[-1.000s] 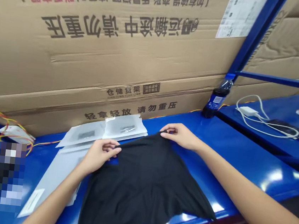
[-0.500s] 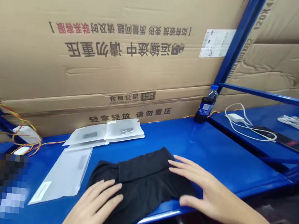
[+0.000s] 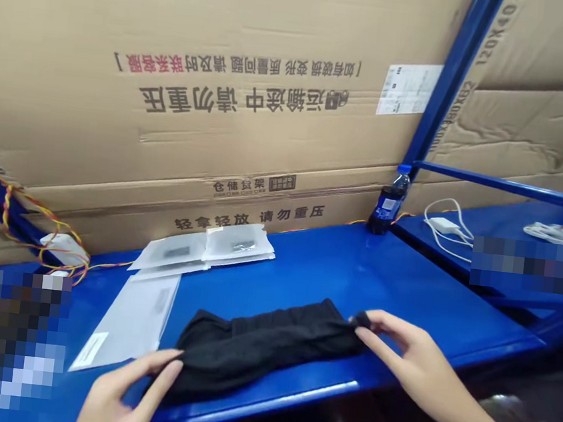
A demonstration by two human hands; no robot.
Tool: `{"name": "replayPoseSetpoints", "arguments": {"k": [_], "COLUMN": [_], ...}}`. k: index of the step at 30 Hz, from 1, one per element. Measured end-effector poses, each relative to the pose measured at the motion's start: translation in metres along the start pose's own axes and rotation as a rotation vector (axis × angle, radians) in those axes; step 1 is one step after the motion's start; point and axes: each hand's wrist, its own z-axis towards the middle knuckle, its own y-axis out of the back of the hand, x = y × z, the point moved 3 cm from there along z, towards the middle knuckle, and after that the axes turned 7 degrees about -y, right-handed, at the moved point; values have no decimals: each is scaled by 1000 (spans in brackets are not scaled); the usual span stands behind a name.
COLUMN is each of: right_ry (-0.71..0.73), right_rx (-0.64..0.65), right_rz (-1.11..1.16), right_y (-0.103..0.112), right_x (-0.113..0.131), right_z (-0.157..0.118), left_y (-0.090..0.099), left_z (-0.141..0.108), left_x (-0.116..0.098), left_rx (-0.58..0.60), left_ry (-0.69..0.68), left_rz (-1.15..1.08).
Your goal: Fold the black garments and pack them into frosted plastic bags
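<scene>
A black cloth garment lies folded into a long, narrow roll on the blue table, near its front edge. My right hand pinches the garment's right end between thumb and fingers. At the left end, my left hand rests with its fingers apart, their tips against the black cloth. The garment's underside is hidden.
Behind the garment lie two flat plastic packets and a pale grey mailer bag. A blue-labelled bottle stands at the back. Large cardboard boxes and a blue rack post rise behind. Coloured wires hang at left.
The black garment has gone from a wide, loose shape to a narrow folded strip. My hands have moved apart to its two ends, and my right hand now pinches the cloth.
</scene>
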Motion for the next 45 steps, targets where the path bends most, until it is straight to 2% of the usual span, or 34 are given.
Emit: {"name": "replayPoseSetpoints", "arguments": {"k": [2,3,6,8,10,12,14,17,19,21,24,26,27,29,31,33,34,36,38,40,43,45], "right_ry": [-47,-53,-13,22,39,64,69,-56,-136,-144,-140,-146,-130,-26,172,343,393,382,273,137,-2,-76], "right_rx": [9,12,-37,-91,-162,-222,-228,-175,-138,-123,-178,-277,-334,-421,-403,-334,-312,-341,-442,-488,-367,-265], "right_rz": [-13,-51,-227,-315,-390,-462,-482,-394,-325,-327,-503,-659,-723,-806,-821,-785,-745,-645,-604,-652,-721,-675], "right_y": [-10,-15,-27,-33,-39,-47,-53,-50,-38,-20,4,9,5,-18,-53,-85,-94,-95,-79,-62,-50,-49], "right_x": [4,4,0,-2,-2,1,2,-3,-7,-6,8,25,36,57,73,78,77,68,52,33,9,2], "right_z": [19,26,39,40,38,36,36,42,51,63,80,81,78,64,43,22,14,6,7,13,21,24], "left_y": [-2,-5,-14,-22,-34,-48,-62,-71,-70,-65,-58,-58,-59,-63,-67,-69,-69,-67,-64,-62,-63,-64], "left_z": [30,42,63,62,56,48,41,34,30,26,22,21,20,20,19,17,15,11,7,4,3,3], "left_x": [3,3,-8,-21,-39,-56,-68,-74,-74,-74,-78,-82,-84,-87,-86,-82,-79,-73,-67,-64,-61,-60], "left_rx": [13,26,6,-52,-58,15,110,185,189,176,153,148,146,132,97,70,63,71,81,84,71,53], "left_ry": [98,82,-139,-307,-455,-583,-657,-668,-670,-685,-720,-743,-752,-759,-752,-731,-720,-699,-679,-667,-654,-630], "left_rz": [20,46,171,231,244,233,230,229,233,254,267,247,234,202,160,126,117,118,133,142,137,120]}}
